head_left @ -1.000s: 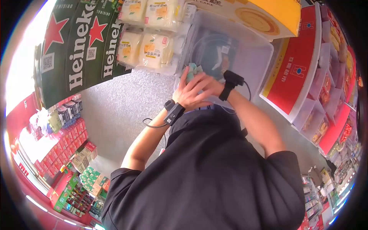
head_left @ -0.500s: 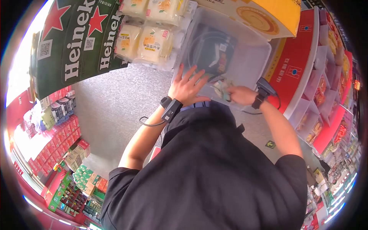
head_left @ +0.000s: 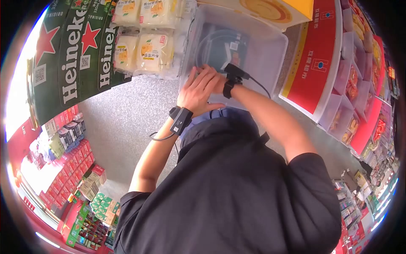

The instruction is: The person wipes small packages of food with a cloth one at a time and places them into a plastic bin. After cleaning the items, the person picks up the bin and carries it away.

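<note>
My left hand [head_left: 196, 91] lies over the near left corner of a translucent white plastic bin [head_left: 270, 55], its fingers stretched out and fairly flat. Just beyond it, my right hand [head_left: 218, 84] reaches across to the same corner. Its fingers are mostly covered by the left hand, so what they hold does not show. Inside the bin lies a dark flat item with a picture and a white mark [head_left: 230, 51], seen through what looks like clear plastic. Both wrists wear black strapped devices with cables.
Packaged cakes [head_left: 152, 53] sit stacked left of the bin, beside green Heineken cartons [head_left: 69, 55]. A yellow box [head_left: 270, 10] stands behind the bin. On the right, a red display stand [head_left: 315, 59] adjoins snack compartments [head_left: 351, 84]. Grey floor [head_left: 122, 118] shows at the left.
My right hand has moved left along the bin's near side, behind my left hand. The crumpled pale cloth or wrapper it held is out of sight now. The view has shifted slightly.
</note>
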{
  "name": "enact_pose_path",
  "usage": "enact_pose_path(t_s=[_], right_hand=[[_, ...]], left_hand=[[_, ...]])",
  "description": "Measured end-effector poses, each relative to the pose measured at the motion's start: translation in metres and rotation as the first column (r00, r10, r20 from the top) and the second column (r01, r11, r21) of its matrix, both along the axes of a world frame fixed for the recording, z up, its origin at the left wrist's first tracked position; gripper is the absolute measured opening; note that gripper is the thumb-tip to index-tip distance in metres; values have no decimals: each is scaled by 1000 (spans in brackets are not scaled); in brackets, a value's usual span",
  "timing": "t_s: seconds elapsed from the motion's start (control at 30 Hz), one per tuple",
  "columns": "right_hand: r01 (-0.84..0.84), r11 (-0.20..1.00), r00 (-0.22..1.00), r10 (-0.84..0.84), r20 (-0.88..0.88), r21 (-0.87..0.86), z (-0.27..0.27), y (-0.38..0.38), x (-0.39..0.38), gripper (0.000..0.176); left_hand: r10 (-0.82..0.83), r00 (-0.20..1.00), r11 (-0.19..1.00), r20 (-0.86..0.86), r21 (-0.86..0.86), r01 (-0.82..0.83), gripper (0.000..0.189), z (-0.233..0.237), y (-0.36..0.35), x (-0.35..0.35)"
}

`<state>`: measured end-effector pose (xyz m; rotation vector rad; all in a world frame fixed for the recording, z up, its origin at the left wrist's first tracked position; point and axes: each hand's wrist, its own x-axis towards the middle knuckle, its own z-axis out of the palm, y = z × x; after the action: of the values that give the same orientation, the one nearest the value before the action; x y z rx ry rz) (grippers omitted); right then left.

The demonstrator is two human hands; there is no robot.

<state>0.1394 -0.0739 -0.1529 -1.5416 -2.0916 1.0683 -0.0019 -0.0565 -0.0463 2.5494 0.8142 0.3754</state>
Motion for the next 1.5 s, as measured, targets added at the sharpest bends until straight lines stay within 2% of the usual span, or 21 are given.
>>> enact_pose_path(t_s=[0.03,0.13,0.23,0.27,0.37,0.47,0.57,0.6,0.73,0.83,0.87,0.9,0.97,1.0,1.1,1.17,1.27,1.37,1.47,1.5], right_hand=[[72,997,995,-72,70,5,-3,-7,0,37],[-111,993,942,95,-323,-32,2,-6,16,31],[-139,974,909,54,-414,-177,41,-13,32,27],[-202,934,872,35,-489,-294,41,-17,44,34],[-87,955,923,-30,-384,-284,82,-44,69,40],[-20,927,996,-15,-90,-374,85,-65,95,44],[102,833,946,88,311,-544,65,-68,93,44],[129,893,933,38,358,-430,66,-64,82,38],[73,922,904,100,416,-380,47,-48,79,32],[-1,901,876,210,434,-434,56,-54,92,34],[68,855,918,148,367,-514,62,-57,97,35],[92,919,908,81,412,-384,78,-63,101,40],[-59,820,957,208,202,-569,110,-45,123,37],[-60,775,951,236,201,-629,133,-34,122,35],[90,960,925,19,381,-266,148,-21,139,32],[267,963,759,-198,620,-19,178,12,143,26],[32,922,633,-316,706,385,126,35,183,25],[-225,929,384,-192,903,293,57,35,210,21],[-273,932,281,-160,946,238,23,34,213,18],[-237,943,266,-166,949,232,21,30,209,18]], left_hand=[[-12,1000,1000,4,1,12,85,-3,0,-1],[-31,999,999,-10,4,31,83,-7,-3,-6],[-46,998,999,-50,-3,46,81,-2,-3,-4],[-41,998,999,-56,-13,40,81,-2,-3,-4],[-58,992,998,-113,-5,58,80,-1,-1,-6],[-35,996,999,-79,-31,33,78,-3,-3,-7],[-15,999,999,-48,-34,13,75,-4,-3,-3],[-13,999,999,-45,-35,11,74,-5,-3,-4],[-5,999,999,-37,-34,4,68,-5,-2,-2],[19,999,996,-43,-82,-22,62,-7,0,-6],[9,1000,997,-25,-79,-11,58,-7,-1,-7],[0,1000,997,-5,-73,-1,55,-6,1,-7],[-33,999,996,-26,-86,30,49,-9,2,-7],[-60,996,993,-66,-108,53,47,-13,1,-8],[-85,992,992,-90,-105,75,45,-15,0,-6],[-95,990,992,-108,-96,85,46,-12,2,-7],[-91,994,993,-62,-83,86,48,-17,0,-6],[-83,986,991,-146,-112,67,48,-15,0,-5],[-49,981,987,-187,-160,19,48,-18,-3,-5],[-55,982,987,-181,-158,26,49,-18,-6,-5]])
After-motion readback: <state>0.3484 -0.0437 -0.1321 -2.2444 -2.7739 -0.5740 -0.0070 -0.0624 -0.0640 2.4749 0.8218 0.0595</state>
